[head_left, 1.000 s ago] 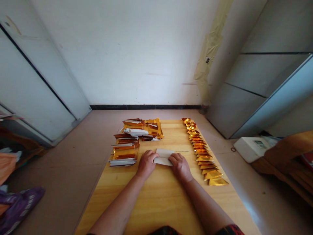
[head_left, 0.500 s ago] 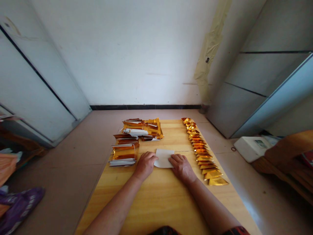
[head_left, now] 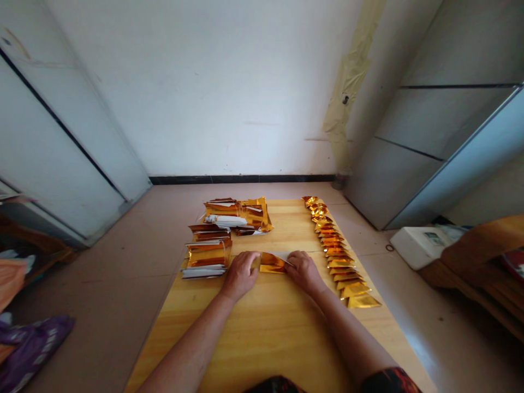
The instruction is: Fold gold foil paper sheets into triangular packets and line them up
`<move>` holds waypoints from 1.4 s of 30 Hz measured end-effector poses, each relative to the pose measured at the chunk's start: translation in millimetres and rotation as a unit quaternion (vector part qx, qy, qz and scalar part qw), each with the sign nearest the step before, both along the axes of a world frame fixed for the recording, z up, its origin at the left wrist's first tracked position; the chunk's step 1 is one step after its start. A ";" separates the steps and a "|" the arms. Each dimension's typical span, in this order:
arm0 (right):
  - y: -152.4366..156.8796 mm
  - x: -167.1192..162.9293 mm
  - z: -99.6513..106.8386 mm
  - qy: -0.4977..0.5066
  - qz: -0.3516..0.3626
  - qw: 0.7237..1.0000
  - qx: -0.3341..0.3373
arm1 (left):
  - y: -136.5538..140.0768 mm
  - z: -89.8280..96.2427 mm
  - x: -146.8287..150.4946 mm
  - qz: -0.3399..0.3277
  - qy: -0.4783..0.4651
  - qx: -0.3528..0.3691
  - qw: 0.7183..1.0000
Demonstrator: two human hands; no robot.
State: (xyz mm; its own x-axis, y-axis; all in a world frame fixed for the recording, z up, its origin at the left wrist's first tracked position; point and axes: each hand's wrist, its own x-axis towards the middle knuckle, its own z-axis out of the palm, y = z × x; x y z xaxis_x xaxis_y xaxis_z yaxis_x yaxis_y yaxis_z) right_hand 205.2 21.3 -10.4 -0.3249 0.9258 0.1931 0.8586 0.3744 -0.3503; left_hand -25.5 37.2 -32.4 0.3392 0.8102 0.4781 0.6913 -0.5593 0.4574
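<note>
Between my hands, a sheet of gold foil paper (head_left: 272, 263) is curled over, its shiny gold face showing in front and a strip of its white back behind. My left hand (head_left: 242, 273) pinches its left end. The right end is gripped by the fingers of my right hand (head_left: 303, 270). To the left lie stacks of gold foil paper (head_left: 208, 254), some with white backs up. A row of folded gold foil pieces (head_left: 343, 265) runs along the right side of the wooden table (head_left: 270, 333).
A white wall (head_left: 245, 98) stands beyond the table. On the right are a grey refrigerator (head_left: 429, 136) and a white box (head_left: 420, 245) on a wooden piece of furniture. A purple bag (head_left: 36, 349) lies on the floor at left.
The sheet lay flat with its white side up; now it is bent over and its gold side shows. Both hands have turned slightly and stay on its ends.
</note>
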 end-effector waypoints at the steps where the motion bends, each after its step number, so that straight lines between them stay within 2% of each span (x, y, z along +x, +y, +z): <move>1: 4.6 -1.4 2.3 -0.003 -0.009 1.000 -0.012 | -0.2 0.6 -0.5 0.007 -0.012 0.001 1.000; 5: 15.5 -5.0 8.1 -0.037 -0.036 0.998 -0.044 | -3.6 3.5 -2.2 -0.024 -0.015 0.014 1.000; 11: 13.2 -5.7 3.9 -0.028 -0.050 0.997 -0.042 | -10.8 10.5 1.6 -0.091 0.084 0.029 0.992; 21: 1.2 -9.1 -2.9 -0.009 -0.008 1.000 0.013 | -11.8 11.3 2.7 -0.078 0.133 0.018 0.988; 25: -7.9 -6.9 -4.1 -0.038 0.037 0.997 0.047 | -12.3 10.3 2.9 -0.072 0.134 0.021 0.988; 31: -15.8 -1.1 0.0 -0.074 0.083 0.993 0.045 | -11.8 9.6 1.0 -0.068 0.129 0.024 0.989; 35: -21.0 -0.8 1.3 -0.064 0.084 0.993 0.045 | -9.6 9.8 -5.5 -0.071 0.101 0.011 0.992; 38: -24.4 -2.3 0.9 -0.063 0.078 0.994 0.046 | -10.1 12.9 -7.3 -0.049 0.055 0.010 0.997; 41: -26.1 -3.5 0.1 -0.063 0.074 0.994 0.047 | -16.8 20.0 1.5 -0.016 0.006 0.020 1.000; 42: -26.4 -3.7 -0.2 -0.063 0.073 0.994 0.049 | -20.0 22.5 6.8 -0.025 0.000 0.024 0.999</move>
State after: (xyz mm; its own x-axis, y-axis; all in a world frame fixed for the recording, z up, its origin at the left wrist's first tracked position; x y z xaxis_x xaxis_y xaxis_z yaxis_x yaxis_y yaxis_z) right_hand 201.5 -5.0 -10.5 -0.4813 0.8462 0.2287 0.8275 0.5247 -0.1997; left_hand -18.8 17.1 -10.0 0.3794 0.7680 0.5160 0.6614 -0.6151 0.4293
